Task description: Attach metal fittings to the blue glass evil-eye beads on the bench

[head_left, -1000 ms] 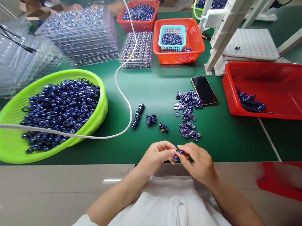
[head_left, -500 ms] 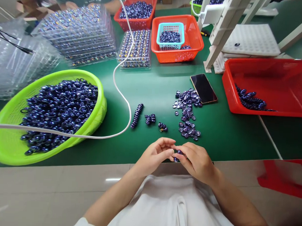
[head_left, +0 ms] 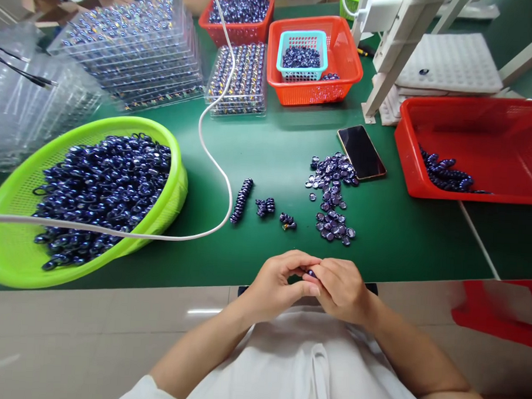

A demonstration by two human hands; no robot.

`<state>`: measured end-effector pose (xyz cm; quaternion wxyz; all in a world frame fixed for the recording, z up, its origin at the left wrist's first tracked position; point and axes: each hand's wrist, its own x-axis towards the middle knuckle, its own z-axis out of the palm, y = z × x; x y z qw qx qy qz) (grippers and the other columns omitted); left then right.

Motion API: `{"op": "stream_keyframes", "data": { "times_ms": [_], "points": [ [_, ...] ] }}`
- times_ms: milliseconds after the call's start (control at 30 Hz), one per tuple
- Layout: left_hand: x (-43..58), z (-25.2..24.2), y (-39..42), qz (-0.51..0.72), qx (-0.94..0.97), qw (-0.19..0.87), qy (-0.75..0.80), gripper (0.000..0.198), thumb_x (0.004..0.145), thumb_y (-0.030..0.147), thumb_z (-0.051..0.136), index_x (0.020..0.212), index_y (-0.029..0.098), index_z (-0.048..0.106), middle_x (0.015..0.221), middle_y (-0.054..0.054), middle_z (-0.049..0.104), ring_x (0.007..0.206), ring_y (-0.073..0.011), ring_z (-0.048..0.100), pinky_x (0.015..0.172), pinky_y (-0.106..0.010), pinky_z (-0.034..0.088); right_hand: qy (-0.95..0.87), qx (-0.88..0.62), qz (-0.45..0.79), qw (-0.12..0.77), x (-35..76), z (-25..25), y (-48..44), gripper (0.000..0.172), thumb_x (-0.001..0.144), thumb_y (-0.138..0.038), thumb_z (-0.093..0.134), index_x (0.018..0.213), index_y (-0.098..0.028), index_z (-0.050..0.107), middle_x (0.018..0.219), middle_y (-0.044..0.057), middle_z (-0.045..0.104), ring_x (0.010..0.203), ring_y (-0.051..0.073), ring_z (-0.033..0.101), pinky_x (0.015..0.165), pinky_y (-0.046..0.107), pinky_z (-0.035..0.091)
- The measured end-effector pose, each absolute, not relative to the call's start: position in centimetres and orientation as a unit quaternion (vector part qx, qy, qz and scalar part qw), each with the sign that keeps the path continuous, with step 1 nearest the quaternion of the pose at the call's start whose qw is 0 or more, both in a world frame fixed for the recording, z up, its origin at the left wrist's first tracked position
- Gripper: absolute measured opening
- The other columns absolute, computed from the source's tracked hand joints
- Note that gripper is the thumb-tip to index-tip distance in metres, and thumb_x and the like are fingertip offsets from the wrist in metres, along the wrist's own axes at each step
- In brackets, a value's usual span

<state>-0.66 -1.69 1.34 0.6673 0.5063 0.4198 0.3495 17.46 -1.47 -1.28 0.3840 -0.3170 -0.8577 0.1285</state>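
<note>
My left hand [head_left: 280, 285] and my right hand [head_left: 345, 290] meet at the table's front edge, fingertips together around a small shiny dark-blue piece [head_left: 311, 273]. Only a bit of the piece shows; the fingers cover the rest. Just beyond the hands lies a loose pile of small round dark-blue caps [head_left: 333, 226]. To the left of that are a little cluster of blue pieces with a gold bit [head_left: 287, 221], a short bundle of blue pieces [head_left: 265, 207] and a longer stacked row of blue pieces [head_left: 242, 201].
A green basket [head_left: 180, 190] full of dark-blue looped pieces stands left, crossed by a white cable [head_left: 225, 180]. A phone [head_left: 362, 152] lies beside the caps. A red tray [head_left: 492, 156] is at right. Behind are clear stacked trays [head_left: 144, 59] and orange baskets [head_left: 312, 95].
The hands have drawn closer together and the fingers now cover more of the blue piece. The whole view has shifted slightly; the things on the table look unmoved.
</note>
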Motion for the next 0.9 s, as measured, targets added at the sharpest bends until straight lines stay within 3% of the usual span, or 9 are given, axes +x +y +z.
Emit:
{"op": "stream_keyframes", "data": {
  "times_ms": [300,500,633,767,900],
  "points": [
    [-1.2,0.0,-2.1,0.354,0.461,0.701,0.413,0.035,0.073,0.022,0.083,0.107,0.017,0.076,0.103,-0.009,0.069,0.094,-0.0206,0.066,0.086,-0.031,0.054,-0.839,-0.334,0.162,0.399,16.7,-2.6,-2.0,0.007,0.094,-0.015,0.051,0.093,-0.018,0.057,0.066,0.003,0.061,0.057,0.017,0.056,0.054,0.029,0.045],
    [-1.5,-0.4,-2.4,0.365,0.413,0.708,0.441,0.044,0.07,0.026,0.085,0.112,0.017,0.074,0.105,-0.009,0.069,0.088,-0.0197,0.068,0.081,-0.031,0.057,-0.833,-0.348,0.202,0.379,16.2,-2.5,-1.8,0.008,0.097,-0.016,0.05,0.1,-0.018,0.057,0.076,0.005,0.065,0.066,0.018,0.063,0.059,0.03,0.05],
    [-3.1,0.9,-2.0,0.376,0.485,0.625,0.483,0.053,0.064,0.026,0.089,0.114,0.016,0.074,0.107,-0.011,0.07,0.089,-0.0215,0.069,0.079,-0.03,0.058,-0.829,-0.322,0.307,0.338,15.2,-1.5,-1.2,0.027,0.099,-0.013,0.043,0.123,-0.018,0.053,0.095,0.01,0.068,0.081,0.019,0.068,0.068,0.03,0.056],
    [-5.8,3.2,-1.6,0.403,0.559,0.524,0.501,0.03,0.075,0.023,0.081,0.104,0.016,0.078,0.104,-0.012,0.075,0.088,-0.021,0.071,0.076,-0.028,0.059,-0.832,-0.289,0.373,0.292,14.5,-0.4,-0.9,0.043,0.1,-0.015,0.039,0.143,-0.021,0.042,0.1,0.01,0.067,0.083,0.019,0.068,0.072,0.03,0.058],
    [-11.0,5.4,-0.6,0.447,0.574,0.32,0.607,0.021,0.079,0.025,0.077,0.099,0.018,0.078,0.095,-0.007,0.078,0.081,-0.0192,0.073,0.077,-0.029,0.06,-0.815,-0.311,0.355,0.336,14.8,-0.3,-0.9,0.049,0.1,-0.015,0.042,0.148,-0.023,0.035,0.096,0.007,0.065,0.078,0.016,0.065,0.071,0.029,0.057]
  ]
}}
